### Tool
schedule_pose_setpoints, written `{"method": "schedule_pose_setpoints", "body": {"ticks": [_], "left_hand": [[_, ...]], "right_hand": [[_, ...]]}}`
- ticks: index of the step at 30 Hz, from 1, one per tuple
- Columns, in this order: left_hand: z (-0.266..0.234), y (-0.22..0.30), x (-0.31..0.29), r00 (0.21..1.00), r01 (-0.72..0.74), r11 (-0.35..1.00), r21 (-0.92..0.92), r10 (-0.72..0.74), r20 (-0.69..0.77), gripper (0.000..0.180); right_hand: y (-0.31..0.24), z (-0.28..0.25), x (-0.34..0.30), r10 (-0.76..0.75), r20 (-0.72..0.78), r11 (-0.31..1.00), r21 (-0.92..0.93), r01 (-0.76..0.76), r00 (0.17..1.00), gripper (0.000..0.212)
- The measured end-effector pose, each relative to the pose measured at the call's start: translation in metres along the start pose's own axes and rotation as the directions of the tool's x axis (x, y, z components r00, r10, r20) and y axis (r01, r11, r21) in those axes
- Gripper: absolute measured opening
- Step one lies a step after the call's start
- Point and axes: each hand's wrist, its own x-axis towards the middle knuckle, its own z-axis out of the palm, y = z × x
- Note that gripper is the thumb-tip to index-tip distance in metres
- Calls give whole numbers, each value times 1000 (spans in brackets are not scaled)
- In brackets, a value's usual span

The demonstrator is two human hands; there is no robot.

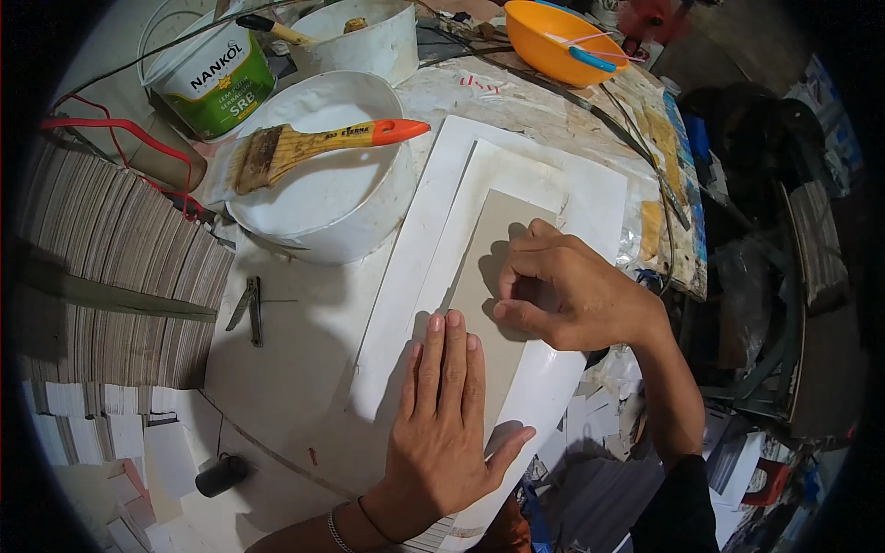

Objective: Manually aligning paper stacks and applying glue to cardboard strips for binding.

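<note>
A narrow grey-beige cardboard strip lies lengthwise on white sheets on the table. My left hand presses flat on its near part, fingers stretched out side by side and thumb apart. Over the strip's right side is my right hand, its fingers curled toward the thumb. Anything between those fingertips is hidden or too small to make out. Beyond my left hand stands a white tub of white paste, with a wide orange-tipped brush resting across its rim.
Tall stacks of cut grey board crowd the left side. Small metal clippers and a black cylinder lie near them. Farther back are a green-and-white bucket, another white tub and an orange basin. Dark cables cross the far table.
</note>
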Motion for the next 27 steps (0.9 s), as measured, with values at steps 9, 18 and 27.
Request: {"method": "schedule_pose_setpoints", "body": {"ticks": [9,18,27], "left_hand": [[0,0,0,1000,2,1000,3,-2,-3,94],[-1,0,1,1000,-1,1000,15,1,-7,94],[1,-2,4,999,-36,999,41,37,-30,99]], "right_hand": [[1,7,1,15,10,1000,3,-15,1000,18],[6,9,3,-20,39,999,25,19,999,17],[10,12,3,-23,15,999,37,23,1000,19]]}}
